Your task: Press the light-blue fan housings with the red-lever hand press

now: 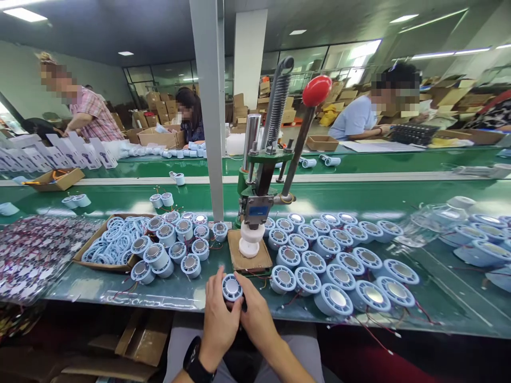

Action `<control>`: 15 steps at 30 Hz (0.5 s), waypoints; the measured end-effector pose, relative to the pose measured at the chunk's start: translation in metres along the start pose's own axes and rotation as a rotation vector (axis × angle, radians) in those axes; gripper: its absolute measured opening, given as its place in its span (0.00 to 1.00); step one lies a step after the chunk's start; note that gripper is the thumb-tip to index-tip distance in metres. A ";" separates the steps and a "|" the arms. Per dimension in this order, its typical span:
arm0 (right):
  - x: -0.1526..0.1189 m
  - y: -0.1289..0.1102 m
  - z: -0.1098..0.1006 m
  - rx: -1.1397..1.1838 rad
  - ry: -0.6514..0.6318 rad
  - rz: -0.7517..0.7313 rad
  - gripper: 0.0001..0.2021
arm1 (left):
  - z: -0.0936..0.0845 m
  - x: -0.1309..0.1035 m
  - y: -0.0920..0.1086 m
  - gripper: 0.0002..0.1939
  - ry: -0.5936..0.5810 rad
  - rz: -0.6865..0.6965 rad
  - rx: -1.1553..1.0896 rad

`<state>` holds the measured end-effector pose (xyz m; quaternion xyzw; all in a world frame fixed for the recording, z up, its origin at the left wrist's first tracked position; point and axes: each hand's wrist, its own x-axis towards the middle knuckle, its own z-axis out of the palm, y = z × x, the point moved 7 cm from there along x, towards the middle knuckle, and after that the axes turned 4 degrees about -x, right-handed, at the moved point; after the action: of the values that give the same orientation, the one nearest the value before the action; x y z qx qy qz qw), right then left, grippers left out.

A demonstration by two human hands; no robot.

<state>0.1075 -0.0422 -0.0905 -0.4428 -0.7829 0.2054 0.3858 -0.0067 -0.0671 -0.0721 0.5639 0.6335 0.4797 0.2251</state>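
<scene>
Between my two hands, just in front of the press, is a light blue round housing [232,288] with a silver disc in its slotted top face. My left hand [219,314] wraps its left side, and a dark watch [195,361] sits on that wrist. On the other side, the fingers of my right hand [255,314] close round it. Beyond them stands a green hand press [257,207] with a red knob [317,90]. Under its ram, a white round fixture [249,247] rests on a brown board [235,258]. The underside of the held housing is hidden.
Similar blue housings [335,299] with thin wires crowd the right. More housings [157,256] stand left beside a cardboard box [120,266] of blue rings [115,239]. Farther left lie many small wired parts [30,255]. A grey post [209,106] rises behind. Several people work across the bench.
</scene>
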 end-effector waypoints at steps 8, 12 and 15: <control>0.122 -0.094 -0.209 -0.442 0.201 -0.332 0.26 | -0.007 0.031 0.000 0.28 -0.132 -0.095 -0.121; 0.226 -0.134 -0.314 -0.368 0.595 -0.337 0.17 | -0.014 0.083 0.039 0.25 -0.121 -0.010 -0.175; 0.285 -0.118 -0.318 -0.004 0.522 -0.278 0.13 | 0.006 0.113 0.054 0.24 -0.144 0.011 -0.285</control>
<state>0.2061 0.1321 0.3043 -0.3699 -0.7106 0.0282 0.5979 -0.0047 0.0348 0.0009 0.5625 0.5382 0.5242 0.3451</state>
